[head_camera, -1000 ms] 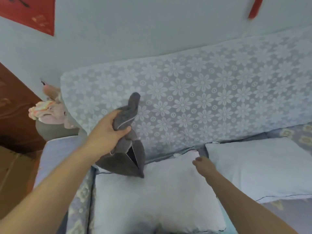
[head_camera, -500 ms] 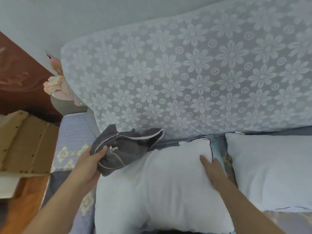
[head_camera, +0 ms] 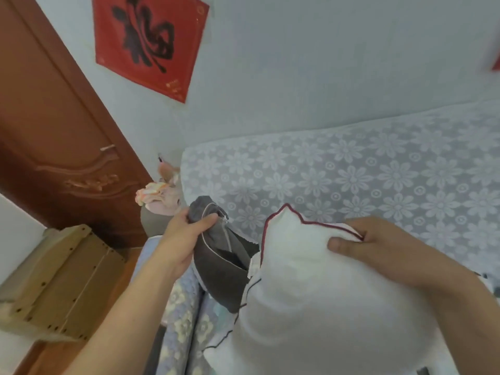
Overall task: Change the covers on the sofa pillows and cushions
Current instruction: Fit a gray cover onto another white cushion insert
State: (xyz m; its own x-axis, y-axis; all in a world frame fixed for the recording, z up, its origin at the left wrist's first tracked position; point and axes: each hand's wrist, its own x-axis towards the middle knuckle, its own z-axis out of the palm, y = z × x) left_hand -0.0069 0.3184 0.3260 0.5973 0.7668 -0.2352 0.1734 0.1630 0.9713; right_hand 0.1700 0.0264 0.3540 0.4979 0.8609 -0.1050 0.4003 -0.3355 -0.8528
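A wooden crate [head_camera: 58, 282] stood on the floor at far left. The person's left hand [head_camera: 181, 240] held a bunched grey cover [head_camera: 221, 259], fingers [head_camera: 209, 220] and thumb curled round its top. Just beside it, the right hand [head_camera: 378, 243] pinched the piped upper edge of a bare white pillow [head_camera: 319, 299], raised before the sofa's flowered backrest [head_camera: 365, 180].

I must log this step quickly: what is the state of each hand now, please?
Left hand: closed, gripping the grey pillow cover.
Right hand: closed, pinching the top edge of the white pillow.
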